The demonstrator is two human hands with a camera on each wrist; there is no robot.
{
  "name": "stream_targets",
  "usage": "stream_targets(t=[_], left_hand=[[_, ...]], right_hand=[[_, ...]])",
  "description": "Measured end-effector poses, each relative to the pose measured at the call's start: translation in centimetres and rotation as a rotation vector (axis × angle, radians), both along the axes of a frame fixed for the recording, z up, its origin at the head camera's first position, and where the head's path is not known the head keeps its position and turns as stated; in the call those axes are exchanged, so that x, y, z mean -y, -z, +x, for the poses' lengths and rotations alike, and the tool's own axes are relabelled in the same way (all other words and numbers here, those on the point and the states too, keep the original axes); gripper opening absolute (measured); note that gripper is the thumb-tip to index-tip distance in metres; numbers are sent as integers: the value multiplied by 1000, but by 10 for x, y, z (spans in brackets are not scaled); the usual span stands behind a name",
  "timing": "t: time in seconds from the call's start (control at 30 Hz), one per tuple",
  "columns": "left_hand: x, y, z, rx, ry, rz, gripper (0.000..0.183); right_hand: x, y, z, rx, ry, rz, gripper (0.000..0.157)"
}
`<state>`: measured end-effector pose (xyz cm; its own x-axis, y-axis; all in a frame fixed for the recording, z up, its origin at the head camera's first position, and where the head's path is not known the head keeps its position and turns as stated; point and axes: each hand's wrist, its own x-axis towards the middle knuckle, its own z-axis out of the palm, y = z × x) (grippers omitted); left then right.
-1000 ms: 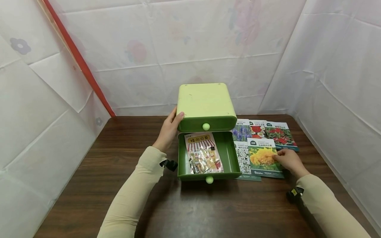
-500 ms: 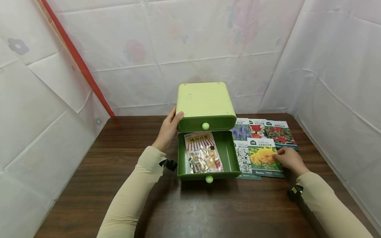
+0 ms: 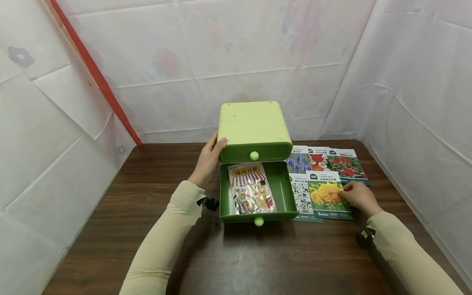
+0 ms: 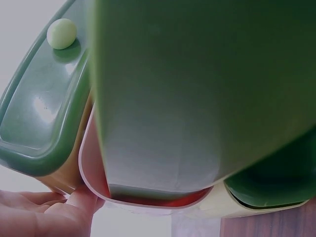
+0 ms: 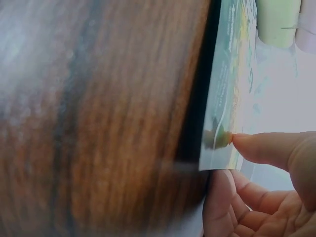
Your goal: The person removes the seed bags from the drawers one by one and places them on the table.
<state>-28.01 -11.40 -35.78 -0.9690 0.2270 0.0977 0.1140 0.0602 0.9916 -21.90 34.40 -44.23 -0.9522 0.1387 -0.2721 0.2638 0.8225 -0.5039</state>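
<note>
My left hand (image 3: 207,160) rests against the left side of a small drawer cabinet (image 3: 254,123) with a pale green top, its thumb at the upper front corner. Below the shut top drawer, a dark green drawer (image 3: 284,192) is pulled out. Inside it lies a pink and yellow packet (image 3: 252,188) with a striped awning print. To the right, my right hand (image 3: 360,197) pinches the right edge of a seed packet (image 3: 326,194) with a yellow flower, thumb in front and fingers behind, as the right wrist view shows. This packet overlaps a white-flower seed packet (image 3: 302,196).
Other seed packets lie behind: one with purple flowers (image 3: 298,162), one with red and white flowers (image 3: 319,160), one with red flowers (image 3: 346,166). Everything stands on a dark wooden table (image 3: 280,262). White sheeting (image 3: 236,53) encloses the back and sides.
</note>
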Motion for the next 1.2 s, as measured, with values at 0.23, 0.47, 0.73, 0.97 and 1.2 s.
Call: stream_targets(t=[0.23, 0.47, 0.73, 0.97, 1.2], left_hand=[[1, 1, 0, 2, 9, 10, 69], [0, 1, 0, -11, -1, -8, 71], [0, 2, 0, -3, -7, -5, 74], [-1, 2, 0, -10, -7, 8, 72], [-2, 1, 0, 0, -28, 22, 71]], right_hand=[[1, -3, 0, -19, 8, -13, 44], [9, -23, -2, -166, -8, -24, 42], [37, -61, -1, -428, -66, -112, 44], [74, -93, 7, -534, -140, -244, 39], [120, -105, 13, -588, -276, -258, 32]])
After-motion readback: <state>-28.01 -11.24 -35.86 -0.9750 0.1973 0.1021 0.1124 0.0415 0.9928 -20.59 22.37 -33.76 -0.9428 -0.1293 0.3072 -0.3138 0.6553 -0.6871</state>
